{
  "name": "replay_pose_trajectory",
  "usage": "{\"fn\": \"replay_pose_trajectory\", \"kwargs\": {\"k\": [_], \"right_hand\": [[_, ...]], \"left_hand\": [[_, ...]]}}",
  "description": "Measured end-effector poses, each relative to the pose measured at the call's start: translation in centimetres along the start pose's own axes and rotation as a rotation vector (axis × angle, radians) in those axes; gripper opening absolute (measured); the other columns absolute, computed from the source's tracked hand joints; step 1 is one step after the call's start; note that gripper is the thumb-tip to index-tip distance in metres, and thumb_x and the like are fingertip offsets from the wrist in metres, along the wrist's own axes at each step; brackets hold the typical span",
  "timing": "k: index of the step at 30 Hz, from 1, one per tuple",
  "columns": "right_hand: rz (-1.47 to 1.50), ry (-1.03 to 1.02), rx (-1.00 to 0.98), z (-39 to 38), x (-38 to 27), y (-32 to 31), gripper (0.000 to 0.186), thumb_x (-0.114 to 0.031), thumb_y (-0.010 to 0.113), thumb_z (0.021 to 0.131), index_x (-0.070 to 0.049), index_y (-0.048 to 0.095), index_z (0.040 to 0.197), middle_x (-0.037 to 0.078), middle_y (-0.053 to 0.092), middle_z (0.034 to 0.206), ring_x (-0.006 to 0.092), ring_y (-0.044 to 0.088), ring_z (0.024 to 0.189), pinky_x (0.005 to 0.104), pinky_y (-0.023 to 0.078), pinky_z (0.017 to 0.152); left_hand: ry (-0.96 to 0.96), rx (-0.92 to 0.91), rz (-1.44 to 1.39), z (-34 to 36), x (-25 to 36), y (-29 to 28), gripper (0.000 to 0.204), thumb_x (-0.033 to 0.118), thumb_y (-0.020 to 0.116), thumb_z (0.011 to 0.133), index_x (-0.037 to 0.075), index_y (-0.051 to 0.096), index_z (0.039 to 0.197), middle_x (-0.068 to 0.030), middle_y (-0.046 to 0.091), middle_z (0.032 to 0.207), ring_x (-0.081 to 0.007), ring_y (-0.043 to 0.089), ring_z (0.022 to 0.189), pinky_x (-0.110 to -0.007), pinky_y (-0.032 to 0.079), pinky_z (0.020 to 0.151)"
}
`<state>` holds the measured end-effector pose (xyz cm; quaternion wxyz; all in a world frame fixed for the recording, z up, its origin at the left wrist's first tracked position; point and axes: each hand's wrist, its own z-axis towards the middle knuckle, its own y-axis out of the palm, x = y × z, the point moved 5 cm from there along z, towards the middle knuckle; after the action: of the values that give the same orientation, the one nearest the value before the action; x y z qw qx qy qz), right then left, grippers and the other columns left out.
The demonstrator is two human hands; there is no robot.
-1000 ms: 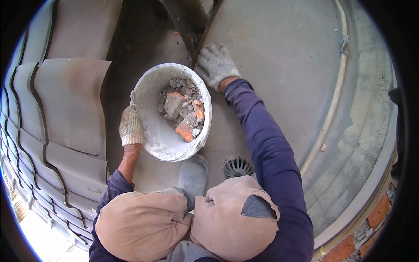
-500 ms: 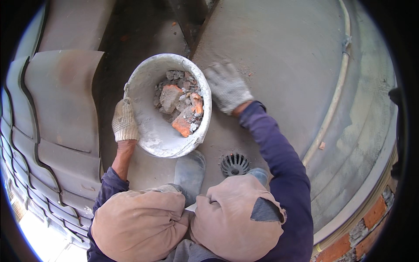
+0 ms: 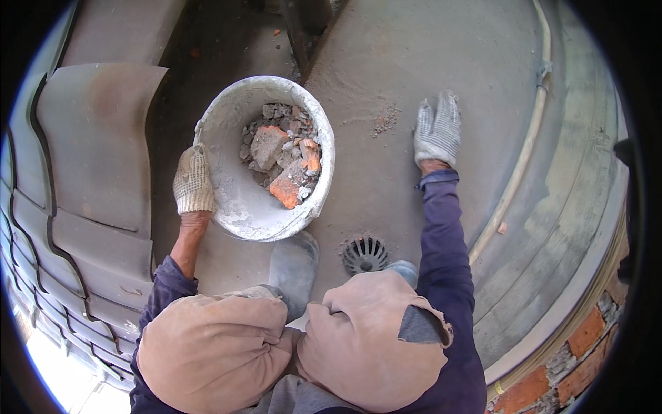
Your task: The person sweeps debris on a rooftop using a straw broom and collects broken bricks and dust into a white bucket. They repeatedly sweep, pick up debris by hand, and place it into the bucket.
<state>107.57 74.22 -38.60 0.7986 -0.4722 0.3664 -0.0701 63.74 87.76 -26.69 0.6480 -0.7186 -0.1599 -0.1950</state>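
Observation:
A white, mortar-smeared bucket (image 3: 226,159) stands tilted toward me, with broken brick and mortar rubble (image 3: 269,146) piled along its right side. My left hand (image 3: 194,183), in a knitted glove, grips the bucket's left rim; its fingertips are partly hidden behind the edge. Well to the right of the bucket, my gloved right hand (image 3: 438,131) lies palm down on or just over the grey floor, fingers stretched out and holding nothing. Between that hand and the bucket is a small scatter of brick crumbs (image 3: 385,119).
Curved roof tiles (image 3: 103,145) rise along the left. A domed drain grate (image 3: 365,255) sits near my boots (image 3: 294,269). On the right, a pale pipe (image 3: 518,183) runs along the floor, with a brick wall (image 3: 586,332) beyond. A dark metal beam (image 3: 303,34) stands at the far side.
My right hand has moved away from the bucket's right side, farther right across the floor, beyond the crumbs. My left hand keeps its hold on the bucket rim.

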Motion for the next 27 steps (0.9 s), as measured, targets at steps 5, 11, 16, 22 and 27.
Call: {"fn": "replay_pose_trajectory", "kwargs": {"k": [5,11,16,22,27], "right_hand": [[-0.257,-0.353,-0.163,-2.4,-7.3,4.1,0.056,-0.038,0.053,0.099,-0.001,0.051,0.141,0.021,0.044,0.151,0.0343,0.037,0.143,0.0465,0.021,0.122],[0.165,-0.202,-0.361,-1.6,-5.7,3.7,0.058,-0.041,0.052,0.099,-0.002,0.051,0.142,0.02,0.043,0.152,0.0338,0.034,0.146,0.0464,0.024,0.121],[-0.034,-0.081,-0.23,-1.5,-2.1,0.6,0.058,-0.04,0.054,0.098,0.001,0.053,0.139,0.022,0.046,0.149,0.0373,0.037,0.143,0.046,0.025,0.121],[-0.232,-0.362,-0.222,-3.2,-7.4,2.6,0.047,-0.033,0.061,0.094,-0.009,0.057,0.135,0.018,0.044,0.149,0.0381,0.04,0.14,0.0468,0.031,0.118],[-0.215,-0.378,-0.476,-4.2,-6.8,2.7,0.042,-0.017,0.06,0.091,-0.009,0.058,0.132,0.016,0.051,0.144,0.036,0.046,0.135,0.0441,0.037,0.115]], "left_hand": [[0.215,0.044,0.203,0.3,0.4,0.1,0.041,0.033,0.041,0.106,0.0,0.062,0.12,-0.0227,0.066,0.111,-0.0408,0.062,0.102,-0.046,0.048,0.088],[0.174,0.035,0.143,0.4,-0.5,0.1,0.042,0.033,0.04,0.106,0.0,0.061,0.121,-0.0236,0.064,0.114,-0.0402,0.061,0.105,-0.046,0.047,0.091],[0.196,0.054,0.136,0.1,-0.1,0.1,0.043,0.034,0.041,0.106,0.0,0.062,0.12,-0.0233,0.065,0.111,-0.0403,0.062,0.102,-0.047,0.048,0.088],[0.091,0.021,0.082,0.3,0.4,0.1,0.044,0.036,0.041,0.106,0.0,0.063,0.118,-0.0233,0.066,0.11,-0.0407,0.063,0.101,-0.047,0.048,0.087],[0.146,0.05,0.092,0.1,0.6,-0.1,0.044,0.036,0.042,0.106,0.001,0.063,0.119,-0.0227,0.066,0.111,-0.0404,0.063,0.102,-0.047,0.048,0.088]]}}
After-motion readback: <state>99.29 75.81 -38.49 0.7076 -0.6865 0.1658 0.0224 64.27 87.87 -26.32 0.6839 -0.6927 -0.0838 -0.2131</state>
